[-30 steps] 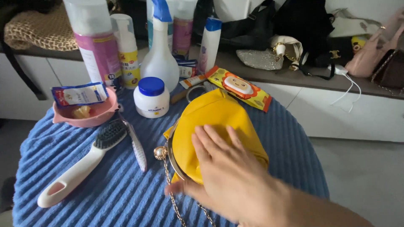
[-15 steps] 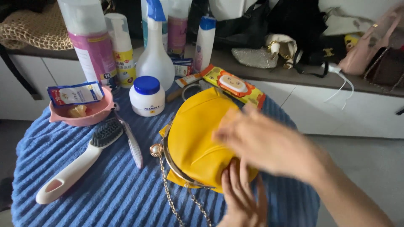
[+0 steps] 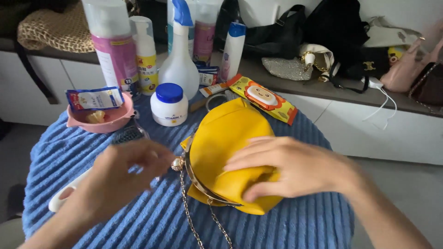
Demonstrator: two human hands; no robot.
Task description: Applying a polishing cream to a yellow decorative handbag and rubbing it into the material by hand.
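1. Firstly, keep the right hand (image 3: pixel 295 168) flat on the yellow purse (image 3: pixel 226 152), fingers spread and pressing down, thumb tucked under the lower edge; holding, not gripping tight.
2. Note the purse's place: middle of the frame, lying on the blue ribbed cloth (image 3: pixel 152 221), metal clasp frame facing left, chain (image 3: pixel 194 226) trailing toward the bottom edge.
3. Bring the left hand (image 3: pixel 122 177), left of centre, to the round clasp bead (image 3: pixel 177 163); fingers curled and blurred, so cannot tell whether anything is pinched yet.
4. Pinch only the bead and frame, not the chain, to avoid dragging the purse sideways.
5. Steady with the right hand while the left works the clasp; likely needs opposing pressure.
6. Mind the white brush (image 3: pixel 69 193) lying partly under the left hand, and the pink bowl (image 3: pixel 99 122) and white jar (image 3: pixel 169 105) in the upper left; easy to knock.
7. Leave the spray bottle (image 3: pixel 180 55) and orange packet (image 3: pixel 263 97) above the purse alone.
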